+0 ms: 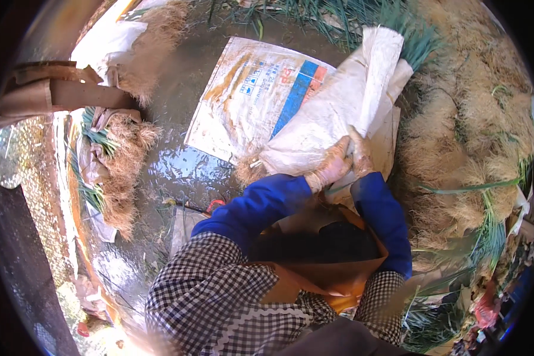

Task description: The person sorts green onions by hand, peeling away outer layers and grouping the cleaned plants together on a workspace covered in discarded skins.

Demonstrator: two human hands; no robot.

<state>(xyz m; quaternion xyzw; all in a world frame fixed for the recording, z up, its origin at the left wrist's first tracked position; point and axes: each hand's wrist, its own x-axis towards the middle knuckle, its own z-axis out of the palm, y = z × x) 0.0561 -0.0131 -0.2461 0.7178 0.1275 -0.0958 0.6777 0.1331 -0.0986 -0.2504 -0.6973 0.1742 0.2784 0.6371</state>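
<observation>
Wet ground; both hands' fingers clamped on white sack (344, 113), long axis up-right.

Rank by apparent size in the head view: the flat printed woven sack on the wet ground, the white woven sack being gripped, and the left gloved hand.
1. Flat printed woven sack and gripped white woven sack: alike, unranked.
2. Left gloved hand: smallest.

Bundle heap (457, 148) crowds right; flat sack (249, 101) ahead; wet floor (172, 172) open left.
</observation>
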